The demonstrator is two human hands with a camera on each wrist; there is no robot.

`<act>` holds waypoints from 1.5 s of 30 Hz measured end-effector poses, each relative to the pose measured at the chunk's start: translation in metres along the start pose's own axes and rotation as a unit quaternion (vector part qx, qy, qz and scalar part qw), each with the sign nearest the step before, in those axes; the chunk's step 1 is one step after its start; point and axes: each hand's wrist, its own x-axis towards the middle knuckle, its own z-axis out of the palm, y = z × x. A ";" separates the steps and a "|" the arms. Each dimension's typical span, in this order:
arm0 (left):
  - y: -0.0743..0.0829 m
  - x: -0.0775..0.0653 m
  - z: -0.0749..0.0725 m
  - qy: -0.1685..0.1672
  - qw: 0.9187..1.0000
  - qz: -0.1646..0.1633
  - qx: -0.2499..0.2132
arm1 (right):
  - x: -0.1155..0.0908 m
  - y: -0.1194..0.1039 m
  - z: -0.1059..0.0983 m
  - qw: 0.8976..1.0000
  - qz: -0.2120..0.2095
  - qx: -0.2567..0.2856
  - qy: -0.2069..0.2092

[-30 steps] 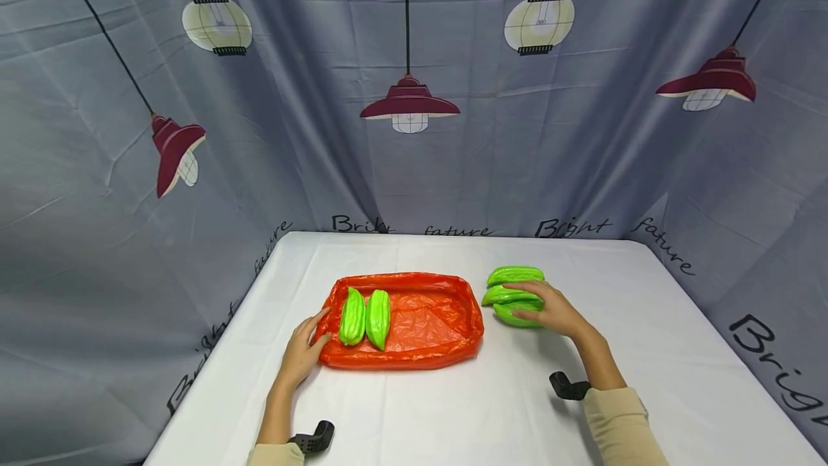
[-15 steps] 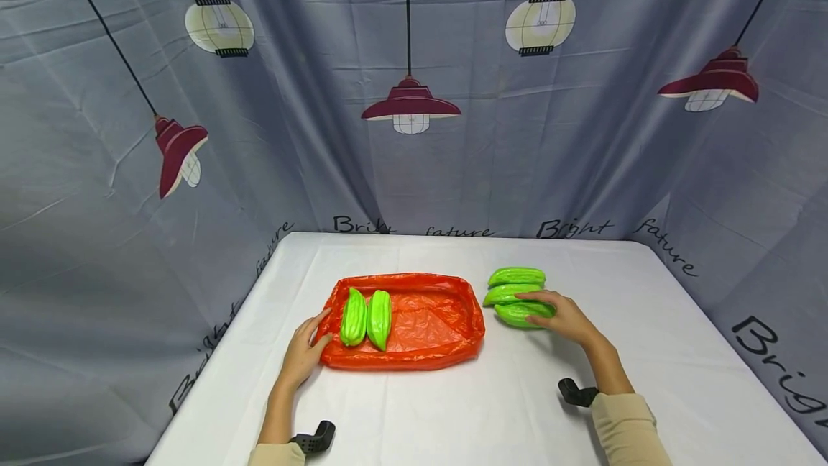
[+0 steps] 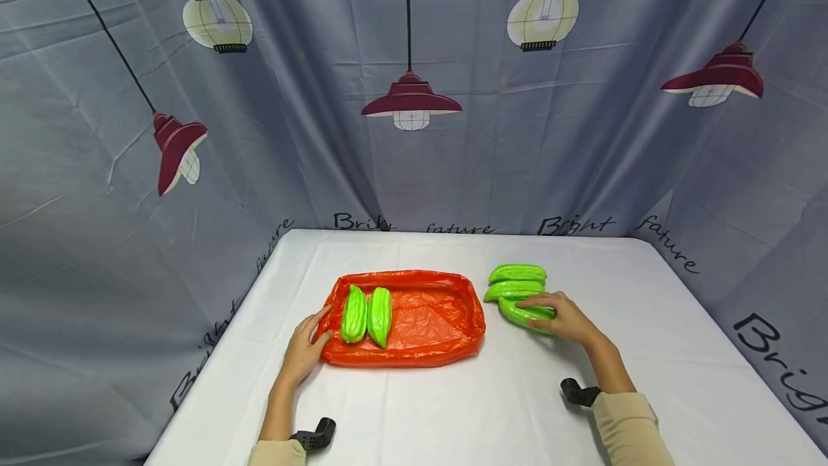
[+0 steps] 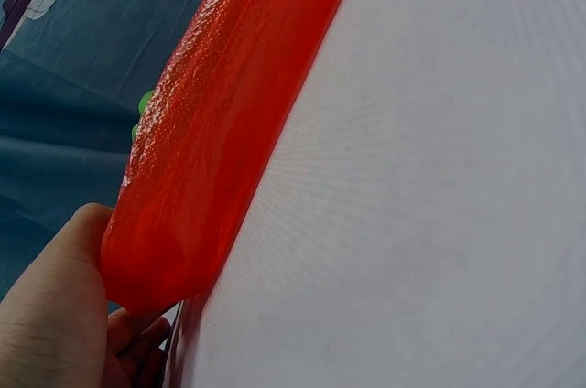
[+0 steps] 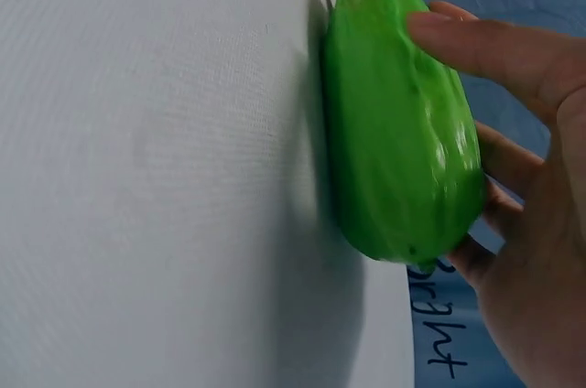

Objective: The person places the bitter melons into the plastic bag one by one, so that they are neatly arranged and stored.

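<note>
Gourd point(image 3: 517, 313), green, in the head view: its long axis slants from far left to near right, gripped beneath the right hand point(image 3: 563, 317); the left hand point(image 3: 304, 349), well apart, clasps the red tray point(image 3: 414, 360) on a white desk point(image 3: 453, 416) before a lamp-printed curtain point(image 3: 323, 128). Left wrist view: the hand holds the tray's end. Right wrist view: the gourd runs roughly top to bottom.

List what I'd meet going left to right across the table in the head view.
Left hand, a green vegetable, a second green vegetable, the bare end of the red tray, a row of three green vegetables, right hand.
</note>
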 end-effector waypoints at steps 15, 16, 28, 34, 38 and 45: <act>0.001 0.001 -0.001 0.001 1.000 0.006 -0.006 | -0.010 -0.017 -0.006 0.971 0.128 0.130 -0.155; 0.001 0.001 -0.001 0.001 1.000 0.006 -0.005 | -0.011 -0.018 -0.006 0.969 0.130 0.136 -0.158; 0.002 0.000 -0.001 0.006 1.000 0.013 -0.006 | -0.023 -0.022 0.018 0.981 0.147 0.102 -0.078; 0.001 -0.001 -0.001 0.002 1.000 0.004 -0.006 | -0.026 -0.038 0.026 0.985 0.137 0.080 -0.066; 0.001 -0.001 0.000 -0.001 1.000 0.003 -0.006 | -0.025 -0.052 0.029 0.985 0.139 0.092 -0.054; 0.002 -0.001 -0.001 0.007 1.000 0.013 -0.005 | -0.009 -0.084 0.026 0.990 0.083 0.117 0.005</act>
